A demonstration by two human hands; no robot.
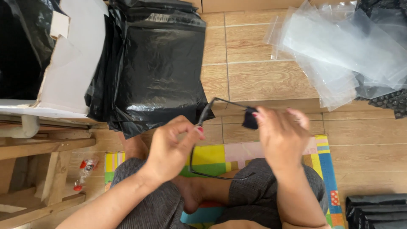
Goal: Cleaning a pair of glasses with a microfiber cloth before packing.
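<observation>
While the person sits cross-legged on a colourful mat [322,161] on the wooden floor [263,80], both hands are raised over the lap. Left hand [169,150] curls its fingers [196,129] together, pinching one end of a thin black cord [199,169] that loops down toward the knees and back up. Right hand [282,138] pinches a small dark piece [250,118] at the cord's other end. Beyond the hands, a stack of black plastic bags [157,72] lies on the floor beside a white box [72,63]. Farther right, clear plastic sleeves [335,51] are spread out. Folded black bags [375,210] sit at lower right.
</observation>
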